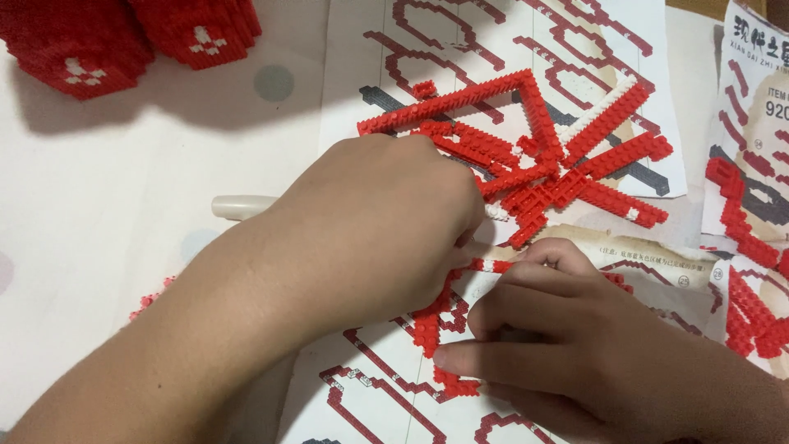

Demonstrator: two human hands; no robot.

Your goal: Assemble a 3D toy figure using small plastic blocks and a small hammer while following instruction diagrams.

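Red plastic micro-bricks, studded and glossy, make up a flat lattice panel (pixel 534 156) lying on a printed instruction sheet (pixel 575 41) near the middle of the table. It is a thin frame of single-width strips: a slanted rectangle at the top, diagonal bars crossing to its right, one bar (pixel 604 103) topped with white bricks, and a narrower run (pixel 431 325) reaching down between the two hands. Such a piece is probably light but brittle at its joints; it would likely flex and pop apart if lifted by one bar, so support belongs under the crossing points or along the thicker frame edge.

The left hand (pixel 378 222) lies palm-down over the lower left part of the lattice, fingers curled and pressing near the centre; what its fingertips pinch is hidden. The right hand (pixel 551 329) rests just below, fingers bent onto the sheet and the lower red strip, touching it, though a true grip cannot be made out.

A pale, smooth pen-like tool (pixel 242 205) pokes out from under the left wrist. Two blocky red brick builds with white marks (pixel 123 41) sit at top left on the white dotted tablecloth (pixel 99 205). More red strips (pixel 752 288) lie on a second leaflet at right.
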